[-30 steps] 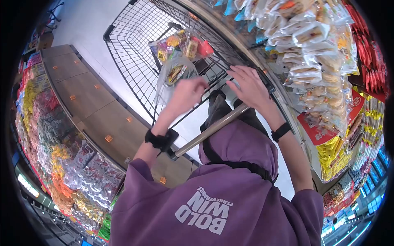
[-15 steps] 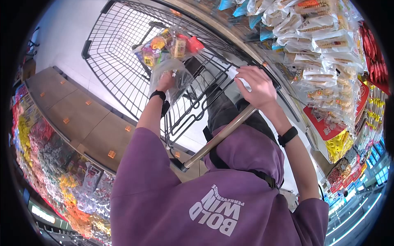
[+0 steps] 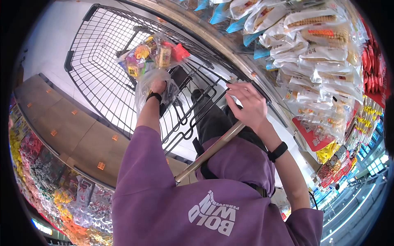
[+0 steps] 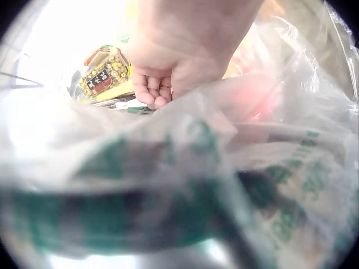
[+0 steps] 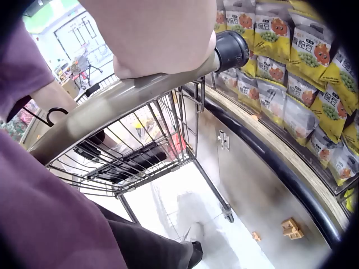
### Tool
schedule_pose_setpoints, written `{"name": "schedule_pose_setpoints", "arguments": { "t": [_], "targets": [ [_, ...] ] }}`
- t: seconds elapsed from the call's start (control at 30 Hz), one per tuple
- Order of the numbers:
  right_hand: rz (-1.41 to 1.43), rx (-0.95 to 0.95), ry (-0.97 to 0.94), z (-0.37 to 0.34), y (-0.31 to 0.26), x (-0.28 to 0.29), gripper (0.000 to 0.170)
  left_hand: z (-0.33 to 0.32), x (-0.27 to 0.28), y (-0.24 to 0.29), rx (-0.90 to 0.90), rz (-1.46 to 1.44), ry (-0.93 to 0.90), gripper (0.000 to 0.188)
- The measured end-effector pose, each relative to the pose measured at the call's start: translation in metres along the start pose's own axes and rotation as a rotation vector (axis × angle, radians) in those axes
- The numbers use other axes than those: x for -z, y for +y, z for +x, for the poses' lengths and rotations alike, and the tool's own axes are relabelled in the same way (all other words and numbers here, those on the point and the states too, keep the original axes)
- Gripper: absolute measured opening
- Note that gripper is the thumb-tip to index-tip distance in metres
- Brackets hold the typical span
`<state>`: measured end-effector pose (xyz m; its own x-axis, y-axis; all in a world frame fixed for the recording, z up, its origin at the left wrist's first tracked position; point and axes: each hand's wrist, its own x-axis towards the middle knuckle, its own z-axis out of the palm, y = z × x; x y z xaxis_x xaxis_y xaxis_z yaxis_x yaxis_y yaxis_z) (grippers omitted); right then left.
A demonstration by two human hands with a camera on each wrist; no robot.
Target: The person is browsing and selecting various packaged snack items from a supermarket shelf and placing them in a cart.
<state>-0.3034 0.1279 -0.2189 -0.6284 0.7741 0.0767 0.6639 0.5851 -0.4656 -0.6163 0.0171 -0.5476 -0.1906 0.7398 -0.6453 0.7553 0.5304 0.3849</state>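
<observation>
In the head view my left hand (image 3: 158,85) reaches into a clear plastic bag (image 3: 143,91) inside the shopping cart (image 3: 69,60). The left wrist view shows that hand (image 4: 174,61) with its fingers curled downward above the bag's contents. Close beside the fingertips lies a see-through pack of yellowish pieces with a dark label (image 4: 104,78). I cannot tell whether the fingers grip anything. My right hand (image 3: 248,104) rests over the cart's handle bar (image 3: 213,152), fingers loosely extended past it. In the right wrist view the heel of the hand (image 5: 162,42) lies on the bar.
Colourful packaged snacks (image 3: 142,52) and a red item (image 3: 179,52) lie in the cart beyond the bag. Bagged foods (image 3: 316,41) hang along the right shelf; yellow snack packs (image 5: 314,50) fill it lower down. A brown shelf base (image 3: 61,110) runs along the left.
My left hand has moved forward from near the handle into the plastic bag. The right hand stays at the handle bar. The cart appears further left in the head view.
</observation>
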Motion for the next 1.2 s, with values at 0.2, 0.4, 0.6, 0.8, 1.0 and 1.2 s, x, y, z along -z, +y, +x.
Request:
{"name": "schedule_pose_setpoints", "arguments": {
  "t": [0.2,0.4,0.6,0.8,1.0,1.2],
  "targets": [
    [-0.008,0.003,-0.007,-0.001,0.0,0.001,0.005,0.019,-0.009,-0.018,-0.027,-0.139,0.094,0.041],
    [-0.003,-0.008,-0.002,0.0,0.0,0.001,0.006,0.006,0.007,-0.02,-0.235,0.018,0.234,0.031],
    [0.007,-0.034,-0.02,0.0,-0.003,0.004,0.007,-0.015,0.012,-0.017,-0.202,0.109,0.234,0.031],
    [0.003,-0.001,0.008,0.0,-0.002,0.005,0.008,-0.032,0.035,-0.01,-0.34,0.092,0.237,0.029],
    [0.029,-0.014,-0.011,-0.004,0.0,0.006,0.015,-0.066,0.068,0.031,-0.345,0.067,0.285,0.039],
    [0.036,-0.034,-0.075,-0.009,0.0,0.011,0.017,-0.101,0.086,0.052,-0.334,0.278,0.172,0.043]
  ]
}}
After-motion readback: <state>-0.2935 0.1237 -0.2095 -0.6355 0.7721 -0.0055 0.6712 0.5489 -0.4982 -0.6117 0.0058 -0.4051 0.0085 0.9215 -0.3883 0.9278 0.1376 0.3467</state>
